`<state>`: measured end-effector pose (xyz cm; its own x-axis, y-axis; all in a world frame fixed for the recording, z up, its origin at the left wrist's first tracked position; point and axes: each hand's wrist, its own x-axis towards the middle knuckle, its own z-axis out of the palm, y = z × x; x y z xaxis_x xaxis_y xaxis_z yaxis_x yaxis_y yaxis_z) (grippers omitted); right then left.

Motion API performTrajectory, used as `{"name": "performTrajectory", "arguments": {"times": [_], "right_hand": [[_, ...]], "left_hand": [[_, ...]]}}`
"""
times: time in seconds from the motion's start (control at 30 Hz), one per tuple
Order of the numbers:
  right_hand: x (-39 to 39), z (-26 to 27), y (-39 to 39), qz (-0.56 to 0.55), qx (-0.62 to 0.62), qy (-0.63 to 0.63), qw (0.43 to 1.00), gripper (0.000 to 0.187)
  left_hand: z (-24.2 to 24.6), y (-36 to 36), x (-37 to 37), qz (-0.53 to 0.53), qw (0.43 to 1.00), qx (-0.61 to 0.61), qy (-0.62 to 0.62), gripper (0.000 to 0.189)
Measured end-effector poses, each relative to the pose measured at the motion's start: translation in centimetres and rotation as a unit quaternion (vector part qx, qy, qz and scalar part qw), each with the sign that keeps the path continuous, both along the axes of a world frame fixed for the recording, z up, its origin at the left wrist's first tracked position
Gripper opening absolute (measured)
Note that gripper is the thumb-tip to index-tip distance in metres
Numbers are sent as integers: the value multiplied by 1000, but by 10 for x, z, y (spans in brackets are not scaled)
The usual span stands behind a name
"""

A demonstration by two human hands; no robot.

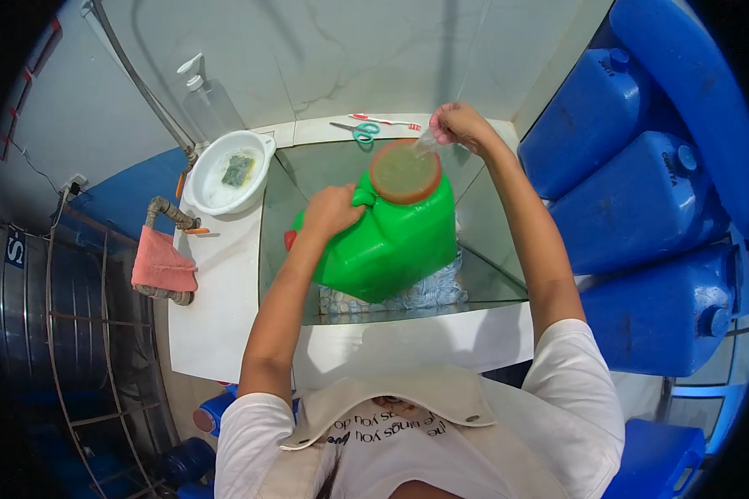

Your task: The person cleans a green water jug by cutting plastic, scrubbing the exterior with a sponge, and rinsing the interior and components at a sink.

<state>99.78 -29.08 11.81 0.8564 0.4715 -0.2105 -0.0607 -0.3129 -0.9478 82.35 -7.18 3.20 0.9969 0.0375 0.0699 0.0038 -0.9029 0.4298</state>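
A bright green plastic water container [399,240] leans tilted in the tiled basin, with a wide orange-rimmed cap [406,171] at its upper end. A small red part [289,240] juts from its left side. My left hand [332,212] grips the container's green handle. Pinched in the fingers of my right hand [459,126] is a piece of clear plastic film [425,143], which reaches down to the cap's upper right edge. Whether the film is attached to the cap, I cannot tell. Patterned blue-and-white material [406,296] lies under the container.
Teal-handled scissors [363,132] and a red-and-white toothbrush [390,121] rest on the back ledge. A white basin [231,171] holds suds and a scouring sponge [238,171], near a pump bottle [209,103]. Left stands a pipe with a pink cloth [163,262]; blue jerrycans [636,206] crowd the right.
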Motion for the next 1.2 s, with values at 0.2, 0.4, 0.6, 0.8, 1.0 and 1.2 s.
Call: {"name": "performTrajectory", "arguments": {"times": [0.2,0.4,0.6,0.8,1.0,1.2], "right_hand": [[-7,9,-2,-5,63,59,996,15],[-10,9,1,-4,90,67,994,12],[2,-11,-11,9,-12,-4,1000,12],[4,-35,-10,11,-24,-25,999,14],[7,-53,-11,10,-41,19,999,14],[11,-92,-9,-15,-125,25,992,21]], "left_hand": [[-15,-66,30,50,962,126,-236,24],[-10,-88,60,-67,938,132,-313,28],[5,-86,39,-139,961,130,-199,19],[4,-17,14,-46,996,70,-9,26],[-13,19,-51,119,990,59,-47,33],[57,38,-122,150,974,47,-166,22]]}}
